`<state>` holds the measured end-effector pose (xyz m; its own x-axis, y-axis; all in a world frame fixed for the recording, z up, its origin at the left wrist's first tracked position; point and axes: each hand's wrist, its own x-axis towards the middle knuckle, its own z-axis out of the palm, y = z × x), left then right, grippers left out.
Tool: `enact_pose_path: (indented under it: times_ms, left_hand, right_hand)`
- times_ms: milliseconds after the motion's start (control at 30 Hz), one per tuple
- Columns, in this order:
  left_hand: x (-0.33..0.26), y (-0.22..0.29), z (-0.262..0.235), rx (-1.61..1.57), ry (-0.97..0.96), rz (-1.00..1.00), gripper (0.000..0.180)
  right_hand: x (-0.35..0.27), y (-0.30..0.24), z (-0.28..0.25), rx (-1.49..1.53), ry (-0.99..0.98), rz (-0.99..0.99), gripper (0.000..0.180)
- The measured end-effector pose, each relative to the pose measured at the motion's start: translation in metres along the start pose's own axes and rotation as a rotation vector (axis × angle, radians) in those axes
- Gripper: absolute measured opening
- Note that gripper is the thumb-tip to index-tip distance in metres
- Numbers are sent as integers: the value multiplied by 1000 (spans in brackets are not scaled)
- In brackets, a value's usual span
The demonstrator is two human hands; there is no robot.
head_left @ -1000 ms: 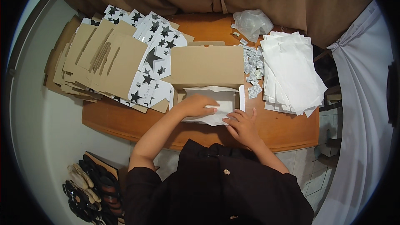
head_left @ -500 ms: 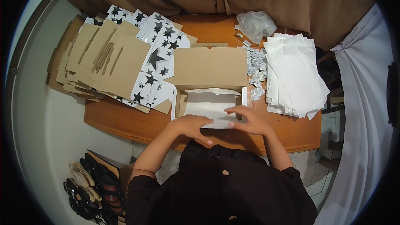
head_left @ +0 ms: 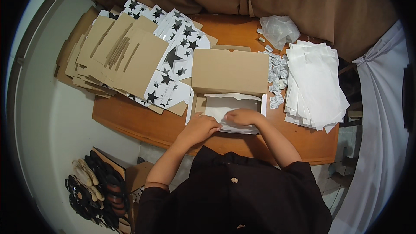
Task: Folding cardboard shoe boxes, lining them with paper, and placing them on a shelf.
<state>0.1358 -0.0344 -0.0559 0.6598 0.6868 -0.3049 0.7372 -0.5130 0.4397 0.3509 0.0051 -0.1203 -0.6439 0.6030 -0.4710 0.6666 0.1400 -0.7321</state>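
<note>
An opened cardboard box (head_left: pixel 229 71), brown inside with white outer edges, stands before me with its lid raised at the back. A white paper sheet (head_left: pixel 236 102) lines its inside, with a ragged upper edge along the back. My left hand (head_left: pixel 201 128) is closed over the box's front left edge, fingertips at the paper. Inside the box, my right hand (head_left: pixel 242 117) has its fingers bent together against the paper near the front wall. The undersides of its fingers are hidden.
Flat brown box blanks (head_left: pixel 134 60) and white star-printed ones (head_left: pixel 173 56) are piled at left. Small white packets (head_left: pixel 277 73) lie right of the box, beside a stack of white paper sheets (head_left: pixel 316 86). A clear plastic bag (head_left: pixel 279 30) sits behind. Shoes (head_left: pixel 102 186) are at lower left.
My right hand has moved left and down into the box, its spread fingers now drawn together on the paper. My left hand has closed over the front left edge. The view has shifted slightly.
</note>
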Motion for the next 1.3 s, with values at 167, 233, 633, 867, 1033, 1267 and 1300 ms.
enact_pose_path:
  times_ms: [167, 233, 633, 867, 1033, 1267, 1300]
  left_hand:
    - [2, -6, 12, 37, 209, -18, 21]
    - [5, -3, 9, 8, 217, 6, 22]
    - [17, 5, 6, -95, 270, 121, 20]
    - [61, 1, 11, 159, 603, 100, 16]
    - [81, -3, 26, 268, 641, 114, 37]
    - [101, -4, 38, 411, 718, 28, 61]
    - [104, -6, 40, 411, 717, 34, 61]
  right_hand:
    - [-72, -32, -44, 400, 485, -118, 34]
    - [-88, -1, -49, 216, 880, -26, 30]
    - [-74, 100, 21, -453, 1016, 490, 22]
    - [-72, 106, 44, -556, 1227, 446, 19]
    - [-77, 93, 44, -458, 1209, 571, 21]
    - [-82, 96, 40, -428, 1152, 705, 27]
    - [-81, 97, 41, -425, 1155, 710, 27]
